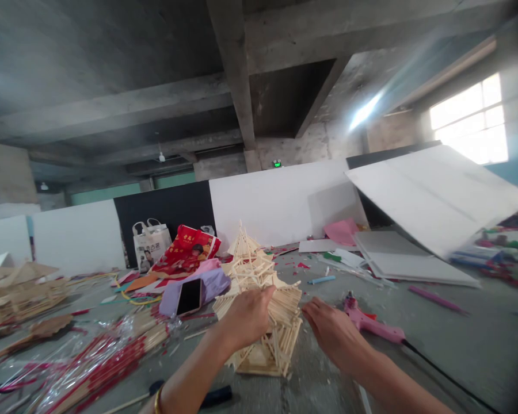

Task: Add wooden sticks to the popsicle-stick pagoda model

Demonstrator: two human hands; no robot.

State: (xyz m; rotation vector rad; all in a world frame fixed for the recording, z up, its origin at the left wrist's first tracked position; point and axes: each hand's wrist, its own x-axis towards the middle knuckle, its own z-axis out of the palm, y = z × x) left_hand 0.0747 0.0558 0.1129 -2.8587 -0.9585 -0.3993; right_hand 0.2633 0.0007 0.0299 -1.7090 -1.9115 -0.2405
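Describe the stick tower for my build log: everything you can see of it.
The stick tower is a tiered, pagoda-like model of thin pale wooden sticks, standing upright on the grey table. Its roofs flare outward; the top narrows to a point. The left hand grips its middle tier; the right hand is beside its right edge.

The tower [259, 299] at bottom centre is all pale raw wood sticks, matt and a bit rough looking. Pink glue gun [369, 323] to its right is smooth plastic. The phone [189, 296] has a glossy black glass face and sits on soft lilac cloth [209, 286]. Lower left, the stick packs [95, 368] are in shiny crinkly clear film. Table [457, 345] is dull grey, and the boards [435, 195] at upper right are flat matt white.
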